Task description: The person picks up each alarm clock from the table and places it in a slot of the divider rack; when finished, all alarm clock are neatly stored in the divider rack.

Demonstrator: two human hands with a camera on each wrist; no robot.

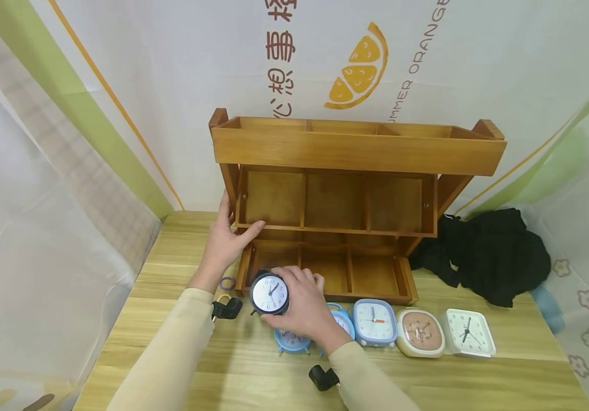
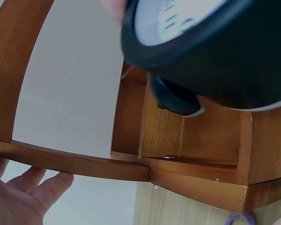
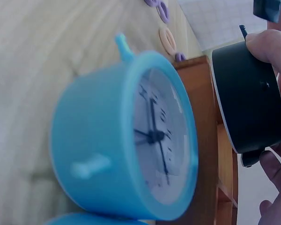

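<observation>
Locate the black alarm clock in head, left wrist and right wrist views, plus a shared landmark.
Head: black alarm clock lower centre, gripped by the right hand, in front of the wooden organiser.
Left wrist: top right, its dark rim and one foot fill the corner.
Right wrist: right edge, seen side-on, behind the blue clock.
Shared landmark: the wooden organiser shows in all three views.

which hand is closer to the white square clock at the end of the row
Right. The right hand grips the black clock a few clocks left of the white square clock; the left hand holds the wooden shelf farther away.
</observation>
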